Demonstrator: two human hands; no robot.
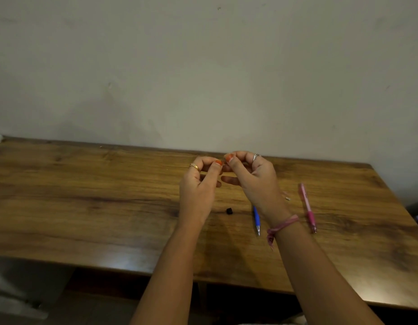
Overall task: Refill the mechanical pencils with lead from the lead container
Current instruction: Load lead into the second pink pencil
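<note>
Both hands are raised above the wooden table (pixel 86 195) at centre frame, fingertips nearly meeting. The left hand (pixel 199 184) has thumb and forefinger curled into a pinch; the right hand (pixel 250 177) is curled likewise. A very thin sliver shows between the two pinches, probably a lead, but it is too fine to confirm, and whether the lead container sits within either hand cannot be told.

The blue mechanical pencil (pixel 256 219) lies on the table below the right wrist, partly hidden by it. The pink mechanical pencil (pixel 308 207) lies further right, apart from the blue one. A small black cap (pixel 229 210) rests between the forearms, and a small silver part (pixel 287 198) lies just left of the pink pencil.

Risks, as judged: a lead pinched at both ends is likely to snap under slight bending or twisting. Released, it could vanish against the dark wood grain. The right forearm, if lowered, could roll the blue pencil or knock the loose cap off the near edge.
</note>
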